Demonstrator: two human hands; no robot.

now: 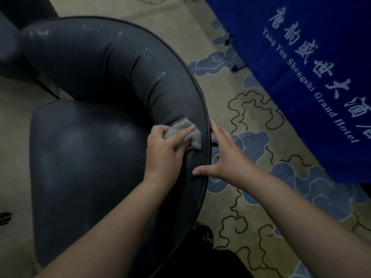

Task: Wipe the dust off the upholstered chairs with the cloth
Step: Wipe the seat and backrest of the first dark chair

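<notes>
A dark blue-grey upholstered chair (96,81) with a curved padded backrest and a square seat cushion (84,167) fills the left and middle of the head view. My left hand (162,151) grips a crumpled grey cloth (187,133) and holds it against the inner right side of the backrest, where it meets the seat. My right hand (224,155) lies spread and flat over the chair's outer right rim, thumb on the piping, fingers straight, holding nothing.
A blue tablecloth (313,73) with white hotel lettering hangs at the right. Patterned beige carpet with blue cloud shapes (251,197) lies between it and the chair. Another dark chair (10,47) shows at the upper left. My dark shoe (204,235) is below the chair.
</notes>
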